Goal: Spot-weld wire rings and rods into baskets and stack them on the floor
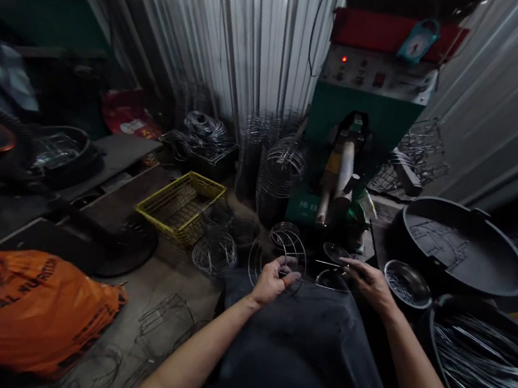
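Note:
Over my lap, my left hand (274, 280) is closed on a round wire frame (299, 252), its thin metal rings standing up around the fingers. To the right, my right hand (369, 280) pinches a short thin metal rod (326, 263) that points left toward the frame. The rod's end and the frame look apart. Just behind both hands is a green machine (302, 210) with a thick metal arm (346, 168) reaching forward. Small round discs or rings lie close to the right hand, too dark to make out well.
A yellow wire basket (175, 233) and coiled wire pieces (215, 253) are on the left. At right stand a large black tray (497, 255), a metal bowl (406, 300) of small parts and a tub (435, 350) of wire rings. An orange sack (27, 308) lies at lower left.

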Tool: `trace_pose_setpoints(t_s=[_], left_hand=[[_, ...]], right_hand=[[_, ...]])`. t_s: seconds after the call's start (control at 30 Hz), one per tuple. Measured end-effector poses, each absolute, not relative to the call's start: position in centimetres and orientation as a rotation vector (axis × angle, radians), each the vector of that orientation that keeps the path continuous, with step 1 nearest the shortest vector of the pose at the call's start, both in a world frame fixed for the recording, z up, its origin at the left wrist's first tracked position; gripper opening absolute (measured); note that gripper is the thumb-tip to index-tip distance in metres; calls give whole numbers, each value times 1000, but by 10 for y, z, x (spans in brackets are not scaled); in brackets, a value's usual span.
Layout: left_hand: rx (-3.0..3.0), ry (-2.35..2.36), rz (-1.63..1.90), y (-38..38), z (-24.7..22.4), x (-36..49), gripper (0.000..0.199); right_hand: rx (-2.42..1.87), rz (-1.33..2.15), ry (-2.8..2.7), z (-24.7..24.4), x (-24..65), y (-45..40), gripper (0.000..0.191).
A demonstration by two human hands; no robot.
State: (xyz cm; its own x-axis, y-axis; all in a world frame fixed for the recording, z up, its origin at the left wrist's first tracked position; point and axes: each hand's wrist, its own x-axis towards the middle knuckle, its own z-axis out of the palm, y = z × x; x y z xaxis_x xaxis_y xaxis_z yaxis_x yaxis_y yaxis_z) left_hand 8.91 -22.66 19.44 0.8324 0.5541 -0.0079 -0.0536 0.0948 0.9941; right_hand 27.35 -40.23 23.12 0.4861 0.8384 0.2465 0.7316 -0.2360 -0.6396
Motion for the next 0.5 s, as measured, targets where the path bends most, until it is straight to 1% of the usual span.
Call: trace_pose_setpoints(t_s=[0.1,0.2,0.33,0.5], left_hand=[[1193,456,497,-215,195,96,42],[1056,444,504,-208,194,108,43],[1012,434,481,-206,187,126,44],[1015,425,485,-204,179,150,44]], right_hand=[[-2130,-13,-1373,236,303,-406,21],[-2126,-141,-1340,234,318,-399,18],[-1987,-81,-1197,221,315,-381,18],[-1927,-78,-1197,201,306,-358,17]])
